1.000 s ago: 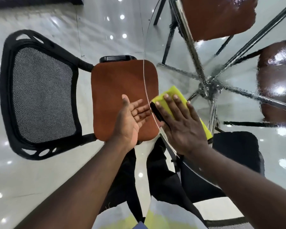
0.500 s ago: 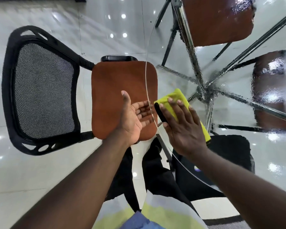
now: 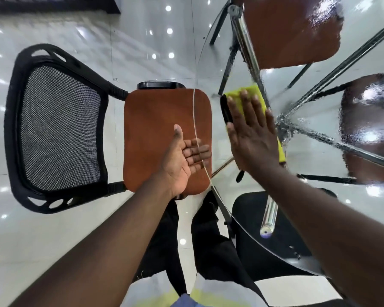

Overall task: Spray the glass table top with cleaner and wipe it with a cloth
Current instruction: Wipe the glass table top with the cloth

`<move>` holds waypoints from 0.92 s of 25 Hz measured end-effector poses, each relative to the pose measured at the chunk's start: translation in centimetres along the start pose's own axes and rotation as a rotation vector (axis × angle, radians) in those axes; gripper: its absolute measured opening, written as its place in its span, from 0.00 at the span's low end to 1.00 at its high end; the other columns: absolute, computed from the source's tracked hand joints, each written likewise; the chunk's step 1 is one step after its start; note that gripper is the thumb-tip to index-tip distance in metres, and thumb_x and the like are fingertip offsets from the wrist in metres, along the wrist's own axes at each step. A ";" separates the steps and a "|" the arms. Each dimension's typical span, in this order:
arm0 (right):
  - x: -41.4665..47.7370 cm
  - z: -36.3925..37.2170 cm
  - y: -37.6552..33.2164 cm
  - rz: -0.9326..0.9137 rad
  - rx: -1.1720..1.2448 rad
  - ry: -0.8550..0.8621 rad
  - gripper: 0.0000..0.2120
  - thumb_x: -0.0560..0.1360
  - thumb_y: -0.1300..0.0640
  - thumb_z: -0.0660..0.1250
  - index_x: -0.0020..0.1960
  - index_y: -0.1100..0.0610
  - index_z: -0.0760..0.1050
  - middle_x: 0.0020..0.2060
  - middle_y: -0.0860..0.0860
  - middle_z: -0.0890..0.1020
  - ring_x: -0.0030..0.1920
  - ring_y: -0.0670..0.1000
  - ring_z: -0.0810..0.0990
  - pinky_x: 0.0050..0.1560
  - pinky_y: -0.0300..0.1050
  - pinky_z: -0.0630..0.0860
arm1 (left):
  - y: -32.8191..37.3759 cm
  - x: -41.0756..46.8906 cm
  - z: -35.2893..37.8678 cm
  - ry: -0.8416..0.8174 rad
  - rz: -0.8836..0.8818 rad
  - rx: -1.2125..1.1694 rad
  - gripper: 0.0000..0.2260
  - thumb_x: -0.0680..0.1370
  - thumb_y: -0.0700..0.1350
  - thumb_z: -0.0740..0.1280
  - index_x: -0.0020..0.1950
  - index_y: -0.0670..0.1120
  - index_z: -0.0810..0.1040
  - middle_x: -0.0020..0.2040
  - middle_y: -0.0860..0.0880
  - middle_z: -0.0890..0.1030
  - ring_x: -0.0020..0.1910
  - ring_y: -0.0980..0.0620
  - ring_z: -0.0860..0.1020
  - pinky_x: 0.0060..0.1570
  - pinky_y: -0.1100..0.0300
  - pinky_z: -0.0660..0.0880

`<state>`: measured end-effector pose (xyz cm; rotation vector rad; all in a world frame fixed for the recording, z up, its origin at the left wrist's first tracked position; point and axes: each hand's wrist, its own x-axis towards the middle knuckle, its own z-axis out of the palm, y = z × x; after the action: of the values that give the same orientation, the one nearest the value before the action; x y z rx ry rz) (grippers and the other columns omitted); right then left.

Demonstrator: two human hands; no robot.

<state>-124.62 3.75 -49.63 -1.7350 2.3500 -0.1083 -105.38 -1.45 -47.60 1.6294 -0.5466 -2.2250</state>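
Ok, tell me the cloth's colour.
The cloth is yellow-green with a black strip along one edge; the head view shows it under the right hand.

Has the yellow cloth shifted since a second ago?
Yes. The yellow cloth under the right hand has slid inward, away from the glass table top's rim, which it earlier touched.

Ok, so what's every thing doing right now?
right hand, open, fingers straight, pressing the yellow cloth.
yellow cloth, flat on the glass table top under that hand.
left hand, open, palm up, holding nothing.
glass table top, wet and streaky on the right part.
chair, seat partly under the glass edge.
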 end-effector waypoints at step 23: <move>1.4 0.9 1.2 -0.389 -0.109 0.050 0.27 0.89 0.44 0.52 0.87 0.42 0.54 0.87 0.49 0.55 0.87 0.52 0.52 0.84 0.60 0.56 | -1.7 2.9 2.0 0.283 0.305 0.299 0.12 0.82 0.56 0.67 0.57 0.49 0.77 0.49 0.49 0.84 0.47 0.48 0.81 0.46 0.56 0.75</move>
<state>-125.91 2.81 -50.95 -2.2474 2.0540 -0.0877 -108.19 -1.13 -50.33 1.8194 -1.0083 -1.7210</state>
